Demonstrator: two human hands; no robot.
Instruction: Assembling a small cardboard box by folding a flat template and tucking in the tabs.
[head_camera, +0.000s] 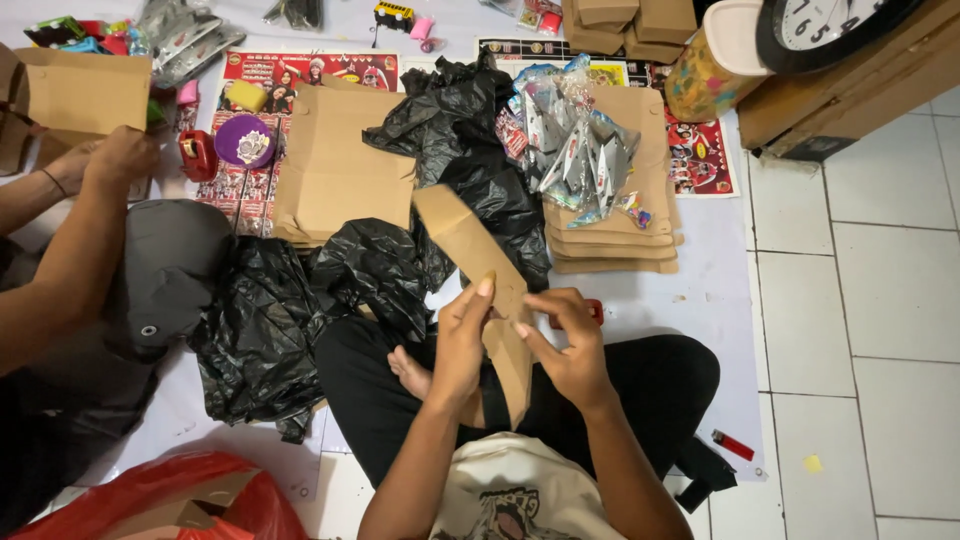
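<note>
cardboard, a flat brown folded box blank (487, 290), stands tilted at centre frame over the person's crossed legs. left hand (462, 345) grips its lower edge, fingers pressed together along the face; right hand (568, 350) pinches the opposite edge, likely to steady a fold. more flat brown blanks (340, 165) lie stacked above, beside crumpled black plastic bags (470, 130). a co-worker's hand (118, 155) holds a box at upper left.

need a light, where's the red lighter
In the head view, the red lighter lies on the floor at lower right, just right of the person's knee, near the white mat's edge.
</note>
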